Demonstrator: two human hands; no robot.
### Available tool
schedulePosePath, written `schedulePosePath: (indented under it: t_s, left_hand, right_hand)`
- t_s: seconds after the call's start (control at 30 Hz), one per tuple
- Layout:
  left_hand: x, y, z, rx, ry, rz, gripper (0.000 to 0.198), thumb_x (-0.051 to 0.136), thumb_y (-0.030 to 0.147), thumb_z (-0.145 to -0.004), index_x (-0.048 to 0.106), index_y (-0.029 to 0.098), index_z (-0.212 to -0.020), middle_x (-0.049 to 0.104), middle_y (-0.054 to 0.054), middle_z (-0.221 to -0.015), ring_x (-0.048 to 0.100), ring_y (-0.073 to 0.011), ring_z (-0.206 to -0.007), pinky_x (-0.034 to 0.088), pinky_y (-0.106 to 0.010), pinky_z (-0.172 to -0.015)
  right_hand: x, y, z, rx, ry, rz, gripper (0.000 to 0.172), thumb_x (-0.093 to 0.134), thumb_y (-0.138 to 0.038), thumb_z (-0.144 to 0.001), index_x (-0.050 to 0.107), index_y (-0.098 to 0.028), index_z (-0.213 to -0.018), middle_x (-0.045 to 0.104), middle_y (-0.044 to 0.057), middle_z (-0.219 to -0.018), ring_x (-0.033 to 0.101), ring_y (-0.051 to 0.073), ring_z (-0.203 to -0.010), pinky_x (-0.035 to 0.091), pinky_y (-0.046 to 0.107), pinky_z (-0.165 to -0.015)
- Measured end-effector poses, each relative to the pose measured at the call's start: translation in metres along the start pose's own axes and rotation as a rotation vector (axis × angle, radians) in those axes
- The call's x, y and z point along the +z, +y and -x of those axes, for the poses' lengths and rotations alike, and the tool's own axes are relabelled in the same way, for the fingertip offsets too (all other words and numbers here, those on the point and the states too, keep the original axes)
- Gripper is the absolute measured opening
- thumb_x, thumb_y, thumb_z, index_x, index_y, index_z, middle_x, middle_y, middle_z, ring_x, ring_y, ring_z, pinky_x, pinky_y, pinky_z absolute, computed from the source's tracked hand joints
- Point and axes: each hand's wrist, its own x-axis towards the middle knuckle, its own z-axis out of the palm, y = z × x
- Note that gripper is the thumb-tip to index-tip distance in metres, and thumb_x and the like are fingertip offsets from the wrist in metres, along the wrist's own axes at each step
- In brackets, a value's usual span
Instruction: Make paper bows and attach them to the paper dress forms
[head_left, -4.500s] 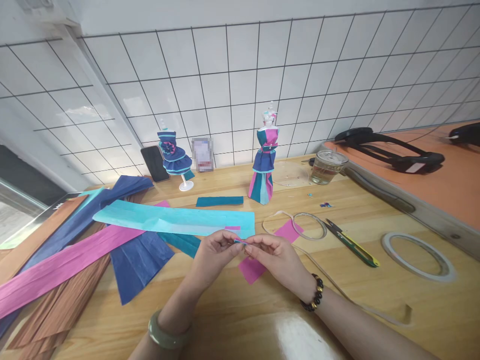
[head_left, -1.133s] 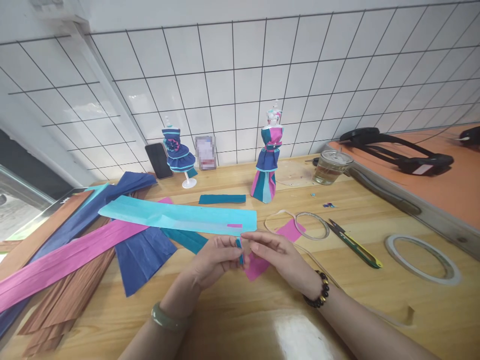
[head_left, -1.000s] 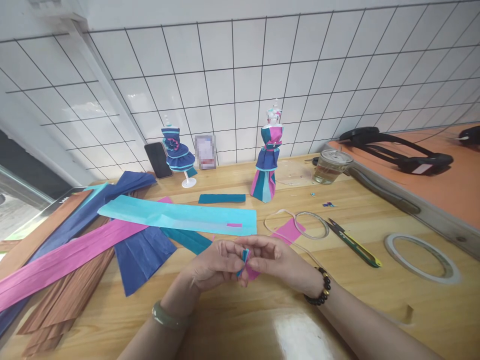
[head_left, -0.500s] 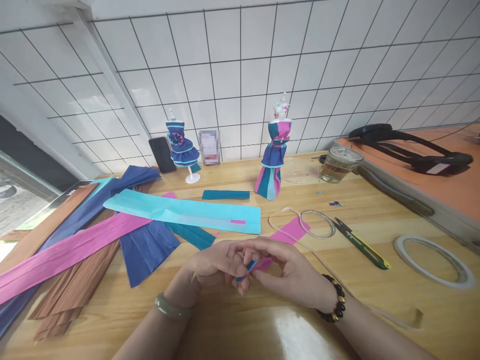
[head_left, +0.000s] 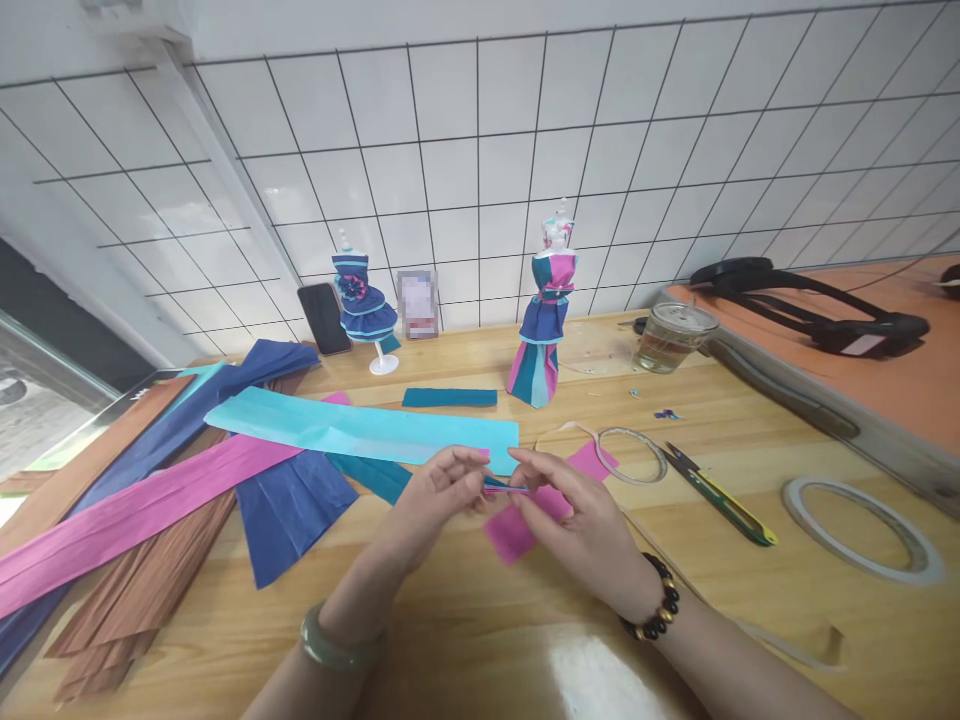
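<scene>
Between my two hands is a small narrow paper strip (head_left: 505, 487), blue with pink along it. My left hand (head_left: 442, 500) pinches its left end, and my right hand (head_left: 574, 520) pinches the right end. The fingertips partly cover it. Below them, a pink paper piece (head_left: 510, 532) lies on the wooden table. Just beyond the fingers lies a light blue crepe paper strip (head_left: 360, 430). Further back stand two small dress forms, one in a navy ruffled dress (head_left: 367, 300), the other in a pink, teal and blue gown (head_left: 546, 320).
Brown, navy and pink paper strips (head_left: 150, 490) pile up at left. A teal strip (head_left: 450, 397) lies behind. To the right are tape rolls (head_left: 795, 500), green-yellow snips (head_left: 720, 492), a loose tape strip and a glass of liquid (head_left: 671, 340). A phone (head_left: 324, 318) leans on the tiled wall.
My hands have moved slightly apart and up, leaving more of the pink paper on the table exposed. The strip is now stretched level between my fingertips. The view has shifted a little.
</scene>
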Motion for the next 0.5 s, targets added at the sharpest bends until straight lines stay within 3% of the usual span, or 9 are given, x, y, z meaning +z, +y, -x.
schedulePosePath:
  t_s: [0.13,0.27,0.37,0.5]
  left_hand:
    - [0.0056,0.0019,0.0002,0.202,0.122,-0.398,0.030,0.072,0.027,-0.066,0.060,0.020,-0.093,0.060,-0.004,-0.090,0.055,-0.0130,-0.074,0.044,-0.027,-0.072]
    - [0.0069,-0.0002,0.0010,0.323,0.155,-0.578,0.017,0.067,0.026,-0.071,0.064,0.018,-0.085,0.063,-0.005,-0.085,0.057,-0.0164,-0.078,0.046,-0.031,-0.075]
    - [0.0059,-0.0032,0.0006,0.307,0.189,-0.572,0.017,0.066,0.027,-0.072,0.064,0.018,-0.086,0.065,-0.005,-0.083,0.059,-0.0172,-0.079,0.048,-0.032,-0.077]
    - [0.0060,-0.0038,-0.0002,0.221,0.201,-0.480,0.040,0.069,0.028,-0.069,0.058,0.020,-0.106,0.065,-0.006,-0.095,0.061,-0.0178,-0.084,0.049,-0.033,-0.079]
  right_hand:
    - [0.0022,0.0069,-0.0009,-0.049,0.032,0.038,0.039,0.050,-0.011,-0.081,0.049,-0.025,-0.118,0.062,0.002,-0.085,0.059,0.015,-0.079,0.048,0.029,-0.075]
    - [0.0032,0.0100,-0.0005,-0.072,0.043,0.054,0.038,0.050,-0.013,-0.081,0.049,-0.025,-0.117,0.062,0.002,-0.085,0.059,0.015,-0.078,0.049,0.030,-0.073]
    - [0.0026,0.0102,0.0004,-0.082,0.045,0.067,0.035,0.049,-0.014,-0.082,0.050,-0.024,-0.116,0.063,0.002,-0.086,0.059,0.015,-0.080,0.050,0.030,-0.074]
    - [0.0028,0.0102,0.0011,-0.086,0.024,0.070,0.037,0.050,-0.014,-0.083,0.049,-0.025,-0.118,0.063,0.003,-0.088,0.059,0.016,-0.082,0.049,0.031,-0.076]
